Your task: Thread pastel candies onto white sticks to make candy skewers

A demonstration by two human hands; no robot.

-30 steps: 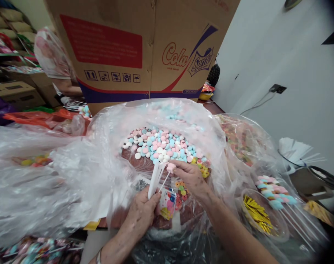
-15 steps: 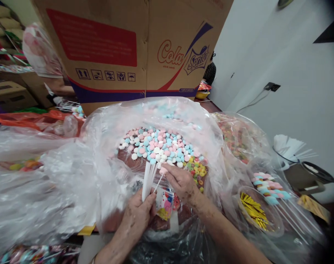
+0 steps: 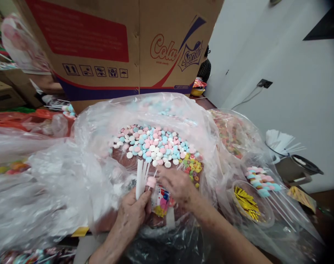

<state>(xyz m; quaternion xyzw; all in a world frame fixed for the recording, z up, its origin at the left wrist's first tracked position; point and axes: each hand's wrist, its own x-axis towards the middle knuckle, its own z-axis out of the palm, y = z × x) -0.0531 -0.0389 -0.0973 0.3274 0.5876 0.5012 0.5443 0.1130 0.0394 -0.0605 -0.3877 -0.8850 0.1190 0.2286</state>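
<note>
My left hand [image 3: 135,209] is closed around a bunch of white sticks [image 3: 141,179] held upright. One stick in it leans to the right and carries a pink candy [image 3: 151,181] threaded below its tip. Beside that tip is my right hand [image 3: 178,185], its half-bent fingers slightly blurred, loose and off the pink candy. Just beyond both hands lies a heap of pink, blue and white candies [image 3: 153,143] on clear plastic. Small yellow and green ring candies [image 3: 193,165] lie to the right. A colourful printed packet [image 3: 160,201] sits below the hands.
A big cardboard box [image 3: 101,44] stands behind the heap. On the right are a tub of gold twist ties [image 3: 248,203], finished candy skewers [image 3: 262,179] and a container of white sticks [image 3: 282,143]. Crumpled plastic bags [image 3: 59,183] cover the left. A co-worker's arm [image 3: 43,82] shows at upper left.
The pink candy has moved down its stick toward my left hand. My right fingers have come off it and now hover at the stick's tip. The whole view has shifted slightly.
</note>
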